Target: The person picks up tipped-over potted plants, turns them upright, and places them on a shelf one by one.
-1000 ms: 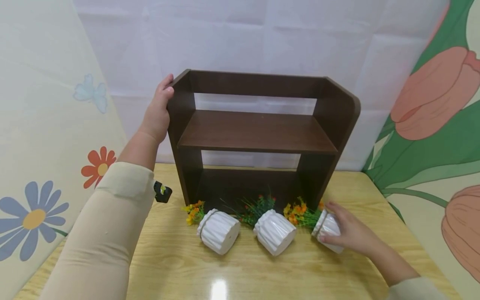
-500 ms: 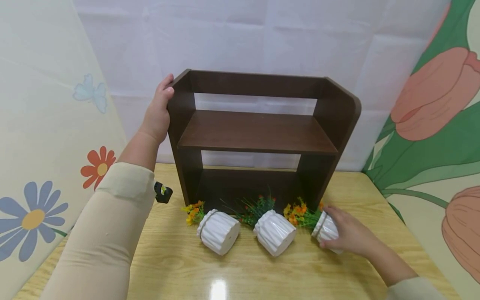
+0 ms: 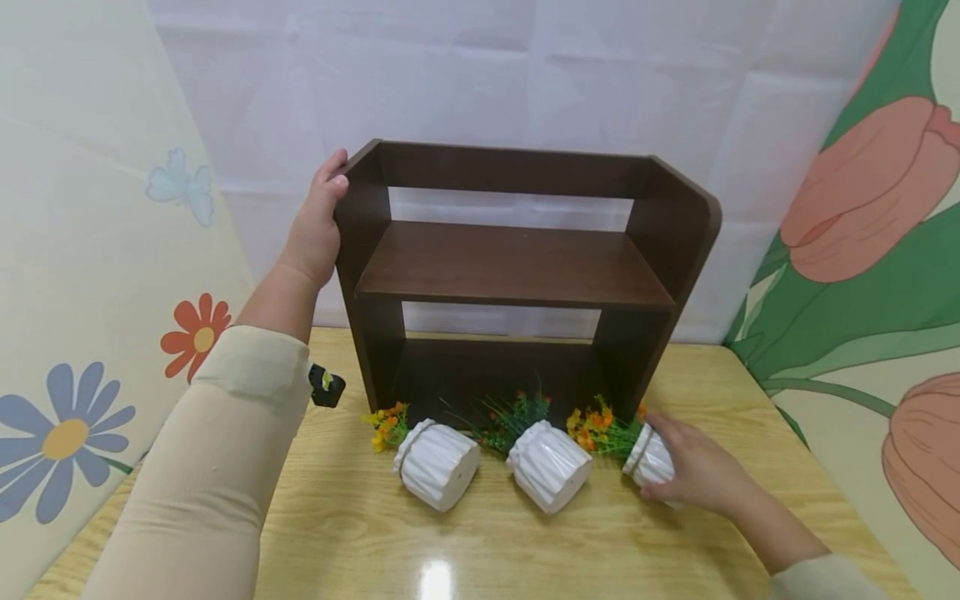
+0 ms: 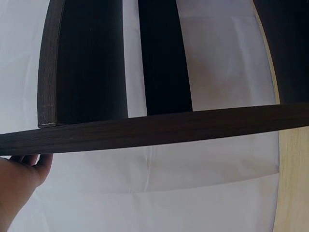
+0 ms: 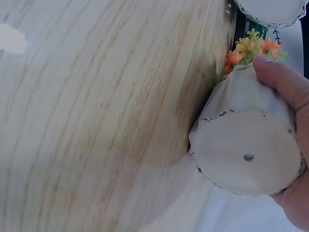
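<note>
A fluted, dark-flecked white flowerpot [image 5: 244, 135] is gripped by the right hand [image 3: 701, 468]. A shelf [image 3: 517, 262] is touched by the relaxed left hand [image 3: 313, 229].

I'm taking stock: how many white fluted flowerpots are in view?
3: the left white fluted pot and the middle white fluted pot lie on their sides before the dark brown wooden shelf; the right hand grips the right white fluted pot.

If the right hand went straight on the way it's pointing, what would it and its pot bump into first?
Probably the brown shelf, near its lower right corner. The right hand grips the white pot, so the orange flowers might brush it first. Depth is unclear.
</note>
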The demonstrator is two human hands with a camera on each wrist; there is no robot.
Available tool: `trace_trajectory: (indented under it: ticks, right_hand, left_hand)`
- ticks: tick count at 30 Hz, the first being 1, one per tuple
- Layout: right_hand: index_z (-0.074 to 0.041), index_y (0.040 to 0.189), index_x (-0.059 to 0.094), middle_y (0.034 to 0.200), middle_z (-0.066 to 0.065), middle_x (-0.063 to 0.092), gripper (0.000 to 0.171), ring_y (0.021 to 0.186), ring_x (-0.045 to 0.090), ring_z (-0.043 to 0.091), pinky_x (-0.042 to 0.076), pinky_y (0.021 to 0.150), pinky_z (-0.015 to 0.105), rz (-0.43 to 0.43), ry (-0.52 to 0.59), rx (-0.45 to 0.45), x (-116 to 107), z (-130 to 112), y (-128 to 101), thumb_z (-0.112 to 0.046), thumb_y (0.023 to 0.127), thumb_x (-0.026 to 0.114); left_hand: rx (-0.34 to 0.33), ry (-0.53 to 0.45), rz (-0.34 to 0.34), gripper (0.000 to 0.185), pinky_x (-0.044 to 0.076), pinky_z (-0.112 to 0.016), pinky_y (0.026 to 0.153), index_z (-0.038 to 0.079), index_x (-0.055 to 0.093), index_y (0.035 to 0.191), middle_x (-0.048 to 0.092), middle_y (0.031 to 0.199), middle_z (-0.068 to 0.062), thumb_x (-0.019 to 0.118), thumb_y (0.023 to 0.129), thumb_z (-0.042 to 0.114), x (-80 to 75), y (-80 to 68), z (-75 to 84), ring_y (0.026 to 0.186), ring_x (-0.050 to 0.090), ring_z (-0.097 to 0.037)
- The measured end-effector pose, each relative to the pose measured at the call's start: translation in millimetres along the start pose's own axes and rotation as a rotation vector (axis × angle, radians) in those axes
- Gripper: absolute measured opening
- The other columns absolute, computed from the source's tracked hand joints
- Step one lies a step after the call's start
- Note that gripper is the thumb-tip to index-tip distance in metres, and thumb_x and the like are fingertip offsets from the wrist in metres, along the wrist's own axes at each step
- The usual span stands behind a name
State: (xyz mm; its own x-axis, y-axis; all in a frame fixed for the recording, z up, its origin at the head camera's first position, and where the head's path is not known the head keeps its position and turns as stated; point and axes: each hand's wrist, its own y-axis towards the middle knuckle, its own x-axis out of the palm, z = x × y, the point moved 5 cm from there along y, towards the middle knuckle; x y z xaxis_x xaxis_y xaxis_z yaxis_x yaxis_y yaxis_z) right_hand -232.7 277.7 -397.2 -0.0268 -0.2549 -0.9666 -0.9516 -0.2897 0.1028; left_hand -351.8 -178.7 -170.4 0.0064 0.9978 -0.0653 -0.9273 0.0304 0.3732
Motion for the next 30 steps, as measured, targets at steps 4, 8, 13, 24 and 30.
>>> trace_trajectory:
  ticks: [4,8,13,24,30]
  right_hand:
    - [-0.001,0.143,0.043,0.138,0.029,0.051,0.1,0.122,0.051,0.049,0.043,0.097,0.062,0.014,0.008,0.0,-0.1,0.0,-1.2,-0.043,0.064,0.087]
    - [-0.001,0.143,0.044,0.137,0.028,0.052,0.098,0.121,0.052,0.048,0.043,0.096,0.062,0.032,0.022,0.004,-0.8,-0.2,-3.6,-0.042,0.065,0.087]
    - [-0.002,0.143,0.043,0.137,0.027,0.052,0.097,0.123,0.05,0.048,0.042,0.097,0.063,0.046,0.037,0.016,-0.7,2.2,-5.9,-0.04,0.066,0.087]
    - [0.0,0.141,0.046,0.132,0.028,0.056,0.097,0.117,0.054,0.047,0.045,0.093,0.061,0.132,0.053,-0.006,-1.9,3.5,-11.3,-0.041,0.064,0.087]
    - [0.001,0.139,0.047,0.13,0.028,0.057,0.096,0.115,0.055,0.046,0.046,0.09,0.06,0.174,0.07,-0.002,-2.2,4.1,-13.9,-0.042,0.063,0.087]
  left_hand:
    - [-0.002,0.01,0.0,0.057,0.026,-0.029,0.108,0.03,0.015,0.157,0.016,0.161,-0.002,0.022,0.101,0.037,0.0,-0.3,-0.7,0.134,0.028,-0.017]
    - [-0.002,0.009,0.0,0.057,0.026,-0.029,0.108,0.03,0.014,0.157,0.016,0.161,-0.002,0.022,0.101,0.037,0.4,-0.4,-0.9,0.134,0.028,-0.018]
    - [-0.003,0.015,0.003,0.057,0.026,-0.029,0.108,0.031,0.014,0.157,0.015,0.161,-0.001,0.022,0.101,0.037,0.8,-0.1,0.1,0.134,0.028,-0.018]
    - [-0.004,0.013,0.0,0.056,0.026,-0.032,0.108,0.032,0.014,0.157,0.016,0.161,-0.001,0.022,0.101,0.038,1.6,-0.9,0.8,0.134,0.029,-0.018]
    - [-0.006,0.011,0.001,0.056,0.025,-0.032,0.109,0.033,0.014,0.156,0.016,0.161,0.0,0.021,0.101,0.038,0.5,-1.6,1.4,0.134,0.029,-0.018]
